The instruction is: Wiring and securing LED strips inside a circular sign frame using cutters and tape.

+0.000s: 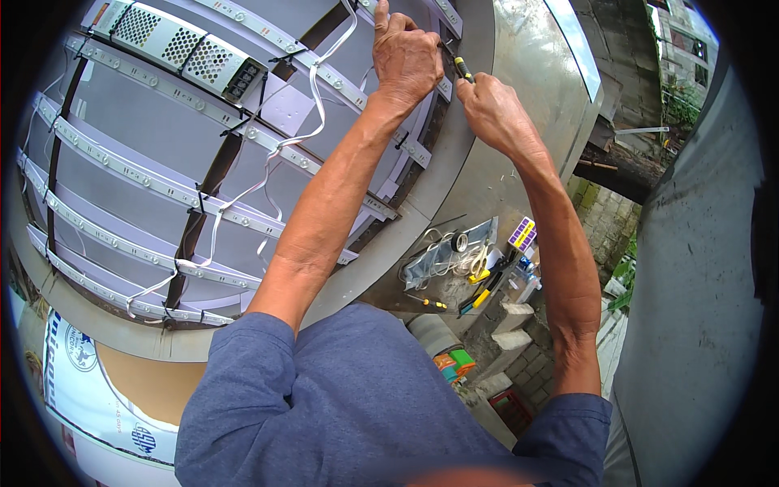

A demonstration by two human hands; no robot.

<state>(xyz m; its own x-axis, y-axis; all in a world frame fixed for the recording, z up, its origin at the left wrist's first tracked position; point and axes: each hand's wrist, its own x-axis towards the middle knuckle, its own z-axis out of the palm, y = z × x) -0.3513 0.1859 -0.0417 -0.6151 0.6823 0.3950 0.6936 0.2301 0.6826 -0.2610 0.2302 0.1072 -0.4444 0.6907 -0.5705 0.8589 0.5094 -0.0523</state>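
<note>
My right hand [497, 112] is closed around the yellow-and-black handle of a screwdriver [463, 70]. The tool's shaft points up and left, toward the rim beside my other hand. My left hand [408, 63] rests over the upper right ends of the light strips, its fingers curled and one reaching upward; what they pinch is hidden. Below it spreads a large round panel [138, 138] with several white LED strips [154, 183] tied to dark metal bars. A white wire [280, 148] winds across the strips. A perforated metal power supply [180, 50] is fixed at the upper left.
Right of my body lie a coil of pale wire [471, 261], a tape roll [460, 243], another screwdriver [427, 303], yellow-handled tools [484, 294] and a purple-and-yellow box [523, 234]. A grey sheet [698, 243] stands along the right. Printed board [122, 406] lies lower left.
</note>
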